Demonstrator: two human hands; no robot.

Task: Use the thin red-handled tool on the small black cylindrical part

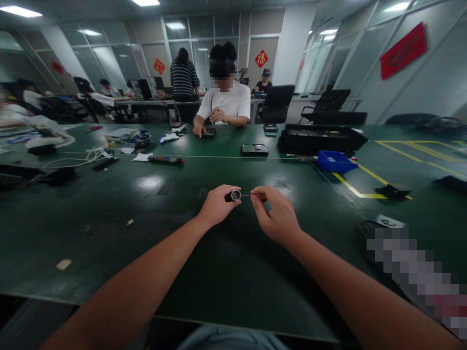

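Note:
My left hand point(218, 204) is closed around a small black cylinder point(236, 195) with a pale-rimmed round end. That end is turned towards me, and its inside is too small to make out. My right hand point(275, 211) pinches a thin rod point(245, 195) between thumb and fingertips. The rod spans the small gap between my hands, its left tip at the cylinder's rim; whether it touches or enters cannot be told. A reddish bit shows at my right fingertips. Both hands are held above the green tabletop point(204, 262).
Across the table a person point(226, 104) handles a dark device point(208, 132). Further off are an opened hard drive point(254, 149), a black case point(321, 139), a blue bin point(335, 161), a dark pen-shaped tool point(166, 159) and white cables point(87, 156). A blurred-out strip point(412, 267) lies at right.

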